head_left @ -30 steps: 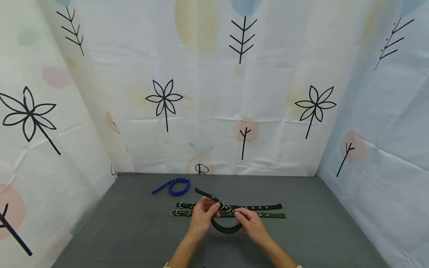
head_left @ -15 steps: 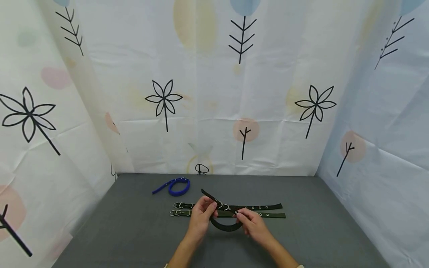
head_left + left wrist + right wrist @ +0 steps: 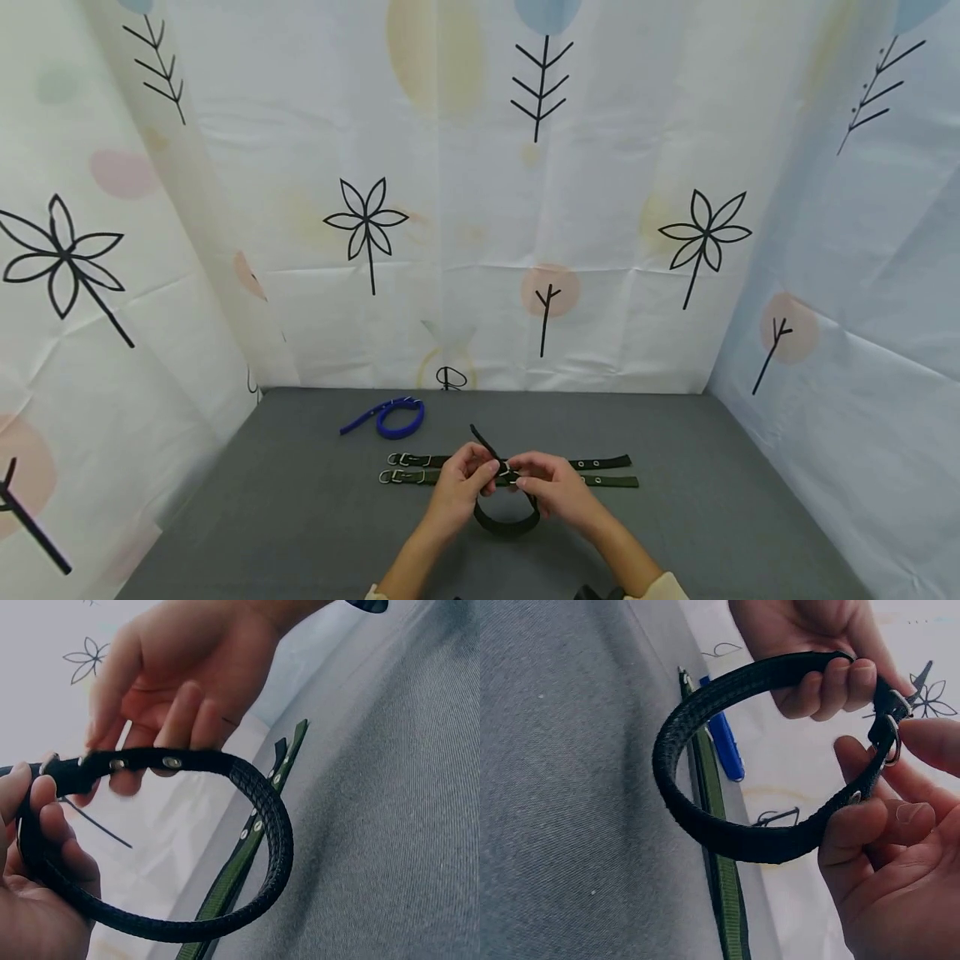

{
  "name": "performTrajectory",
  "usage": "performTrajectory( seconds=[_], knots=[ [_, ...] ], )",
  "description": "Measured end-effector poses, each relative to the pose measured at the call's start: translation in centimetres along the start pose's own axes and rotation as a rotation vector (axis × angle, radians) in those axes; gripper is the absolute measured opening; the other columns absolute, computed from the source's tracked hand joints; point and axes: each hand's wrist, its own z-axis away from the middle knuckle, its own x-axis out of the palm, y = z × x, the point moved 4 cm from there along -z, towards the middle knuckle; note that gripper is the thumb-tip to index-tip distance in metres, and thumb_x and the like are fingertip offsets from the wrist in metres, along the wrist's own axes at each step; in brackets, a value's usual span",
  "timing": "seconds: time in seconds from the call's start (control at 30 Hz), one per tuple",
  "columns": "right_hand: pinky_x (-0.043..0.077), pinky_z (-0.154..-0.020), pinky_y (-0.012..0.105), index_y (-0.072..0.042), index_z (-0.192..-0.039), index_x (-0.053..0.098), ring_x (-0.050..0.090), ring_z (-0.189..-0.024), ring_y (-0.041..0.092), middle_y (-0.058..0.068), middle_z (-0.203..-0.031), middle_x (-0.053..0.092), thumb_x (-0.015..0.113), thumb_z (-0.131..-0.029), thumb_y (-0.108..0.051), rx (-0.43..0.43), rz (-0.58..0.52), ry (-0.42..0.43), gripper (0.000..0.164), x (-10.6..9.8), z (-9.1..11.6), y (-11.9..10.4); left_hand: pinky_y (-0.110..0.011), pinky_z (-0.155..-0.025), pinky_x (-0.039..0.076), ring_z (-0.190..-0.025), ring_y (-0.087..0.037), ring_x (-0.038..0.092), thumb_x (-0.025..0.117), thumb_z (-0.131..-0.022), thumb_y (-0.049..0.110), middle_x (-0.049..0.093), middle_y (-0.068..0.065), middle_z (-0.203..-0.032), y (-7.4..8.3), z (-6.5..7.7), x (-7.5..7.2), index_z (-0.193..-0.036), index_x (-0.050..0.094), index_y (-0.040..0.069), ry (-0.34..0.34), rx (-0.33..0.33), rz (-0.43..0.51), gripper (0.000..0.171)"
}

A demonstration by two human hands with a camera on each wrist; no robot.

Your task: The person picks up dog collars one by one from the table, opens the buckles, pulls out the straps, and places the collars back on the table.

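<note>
A black dog collar point(image 3: 507, 527), bent into a ring with its strap through the metal buckle, hangs between both hands above the table. My left hand point(image 3: 455, 492) grips it beside the buckle, fingers curled round the band. With its fingers bent at the strap, my right hand point(image 3: 564, 492) holds the side by the D-ring point(image 3: 893, 741). The strap's free tip point(image 3: 927, 673) sticks out past the buckle. Eyelets point(image 3: 172, 762) show along the band in the left wrist view. Behind the hands a black collar point(image 3: 611, 462) and a green collar point(image 3: 618, 482) lie flat side by side, partly covered.
A blue collar point(image 3: 401, 432), coiled at one end, lies at the back left of the grey table point(image 3: 300, 517). Patterned white cloth point(image 3: 480, 333) hangs along the back and both sides.
My right hand has shifted up and left to the buckle, closer to my left hand. The strap's free tip has swung rightward and stands steeper. The collars on the table have stayed put.
</note>
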Motion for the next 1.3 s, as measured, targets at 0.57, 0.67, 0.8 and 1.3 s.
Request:
performTrajectory(
  seconds=[0.57,0.67,0.8,1.3],
  knots=[
    [0.035,-0.044,0.024,0.003,-0.124,0.058,0.034,-0.046,0.006,0.009,-0.073,0.050,0.050,-0.103,-0.020,0.037,0.041,0.017,0.032,-0.1,-0.1,0.7,-0.024,-0.062,0.048,-0.063,-0.011,0.056,0.061,-0.096,0.008,0.057,-0.009,-0.069,-1.1,-0.4,-0.8,-0.095,0.054,-0.008,0.015,0.074,0.005,0.018],
    [0.035,-0.043,0.023,0.002,-0.122,0.060,0.035,-0.047,0.006,0.005,-0.070,0.049,0.051,-0.103,-0.021,0.037,0.060,0.041,0.031,-0.2,0.0,0.8,-0.024,-0.062,0.048,-0.063,-0.011,0.056,0.061,-0.096,0.008,0.057,-0.008,-0.069,-1.0,-0.3,-0.7,-0.095,0.053,-0.009,0.015,0.082,0.013,0.019],
    [0.033,-0.042,0.021,0.004,-0.116,0.063,0.033,-0.046,0.004,0.000,-0.066,0.046,0.052,-0.102,-0.019,0.015,0.071,0.069,0.029,-0.4,0.0,1.0,-0.024,-0.062,0.048,-0.063,-0.010,0.056,0.060,-0.096,0.007,0.057,-0.004,-0.068,-1.0,-0.3,-0.7,-0.095,0.052,-0.010,0.015,0.100,0.020,0.018],
    [0.027,-0.040,0.021,0.013,-0.108,0.064,0.029,-0.042,0.003,-0.005,-0.062,0.042,0.053,-0.100,-0.008,-0.051,0.058,0.081,0.025,-1.1,0.3,1.4,-0.024,-0.063,0.048,-0.063,-0.010,0.056,0.059,-0.096,0.003,0.056,-0.001,-0.068,-1.0,-0.4,-1.0,-0.099,0.051,-0.009,0.049,0.092,0.050,0.015]
  ],
)
